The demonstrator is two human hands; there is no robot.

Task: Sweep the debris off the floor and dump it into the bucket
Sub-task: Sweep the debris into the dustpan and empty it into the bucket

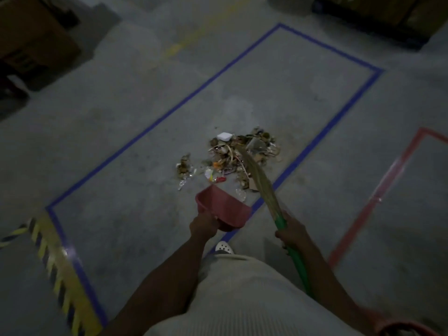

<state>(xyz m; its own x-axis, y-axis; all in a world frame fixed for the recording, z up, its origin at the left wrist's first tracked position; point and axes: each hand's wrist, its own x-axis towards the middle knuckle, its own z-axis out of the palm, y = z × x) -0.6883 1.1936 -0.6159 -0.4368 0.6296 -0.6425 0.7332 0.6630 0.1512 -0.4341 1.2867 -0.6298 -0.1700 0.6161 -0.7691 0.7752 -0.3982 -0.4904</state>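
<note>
Item: heap of mixed debris [242, 154], brownish scraps, wrappers and one white block, lying on the grey concrete floor [145, 141] inside a blue tape rectangle [155, 124], ahead of both hands and touching neither. Left hand [203, 225]: fingers curled round the handle of a red plastic dustpan [223, 209], its mouth near the closest scraps. Right hand [292, 230]: fingers wrapped round the green handle of a straw broom [260, 180], bristle tips in the heap. White shoe [224, 247] below the dustpan. Red tape outline [378, 197] to the right.
</note>
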